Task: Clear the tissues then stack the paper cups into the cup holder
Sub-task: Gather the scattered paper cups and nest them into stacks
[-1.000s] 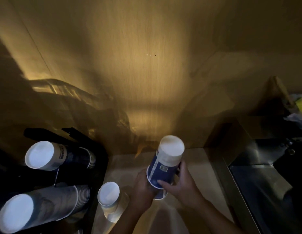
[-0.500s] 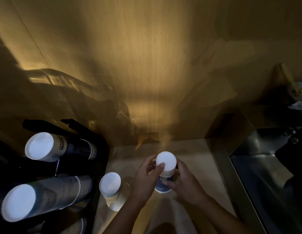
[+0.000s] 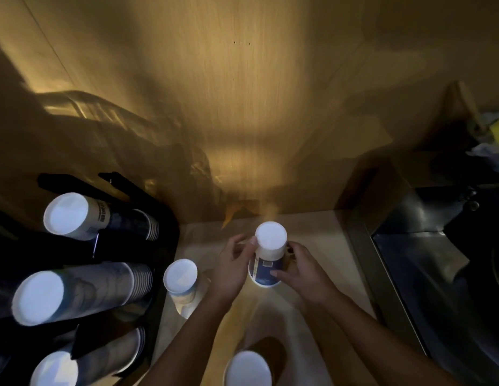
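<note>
1. At the far left, the black cup holder (image 3: 162,246) carries three sleeves of upside-down paper cups: an upper stack (image 3: 84,217), a middle stack (image 3: 75,293) and a lower stack (image 3: 84,360) cut off by the frame edge. None of them has shifted over the last second; only the camera has tipped a little.

2. Just right of the holder, a lone inverted cup (image 3: 180,278) stands on the tabletop (image 3: 320,240), in the same place as before.

3. The left hand (image 3: 231,270) was wrapped low around the cups a second ago. Now its fingers (image 3: 252,241) sit loosely spread, thumb tip touching the upper side of the cup stack, more steadying than gripping.

4. The held cup stack (image 3: 266,259), base up, was lifted and tilted towards the camera a second ago. It has since come down and stands nearly upright, its rim at or very near the tabletop; I cannot tell whether it fully rests there.

5. The right hand (image 3: 301,270) has its fingers curled round the stack's lower right side, clamped on it.

6. At the bottom edge, another inverted cup (image 3: 248,369) has come into view; it was out of frame earlier.

7. No tissues are visible on the tabletop, so that part looks done. Judging by this, loose cups are being nested into one stack, and the two single cups remain to be gathered before the stack goes left into the holder.
</note>
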The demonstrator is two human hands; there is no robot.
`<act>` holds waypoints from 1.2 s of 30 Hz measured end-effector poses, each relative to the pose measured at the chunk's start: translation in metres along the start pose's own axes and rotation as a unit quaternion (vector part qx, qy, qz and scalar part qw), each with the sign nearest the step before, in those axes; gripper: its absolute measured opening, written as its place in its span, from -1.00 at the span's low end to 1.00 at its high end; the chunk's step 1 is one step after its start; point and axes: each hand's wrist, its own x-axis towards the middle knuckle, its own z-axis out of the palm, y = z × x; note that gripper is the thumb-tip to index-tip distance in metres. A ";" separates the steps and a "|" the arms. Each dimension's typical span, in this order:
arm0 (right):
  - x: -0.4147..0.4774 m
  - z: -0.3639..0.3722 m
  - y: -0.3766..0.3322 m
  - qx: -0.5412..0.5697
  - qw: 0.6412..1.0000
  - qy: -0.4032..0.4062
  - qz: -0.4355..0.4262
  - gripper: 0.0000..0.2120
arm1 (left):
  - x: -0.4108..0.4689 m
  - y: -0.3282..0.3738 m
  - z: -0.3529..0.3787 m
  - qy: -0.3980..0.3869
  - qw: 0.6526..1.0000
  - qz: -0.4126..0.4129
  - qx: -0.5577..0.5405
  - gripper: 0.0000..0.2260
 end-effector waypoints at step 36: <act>-0.120 0.043 -0.023 0.352 0.900 -0.194 0.166 -0.42 | -0.119 -0.072 -0.037 -0.117 0.947 -0.210 -0.213 -0.21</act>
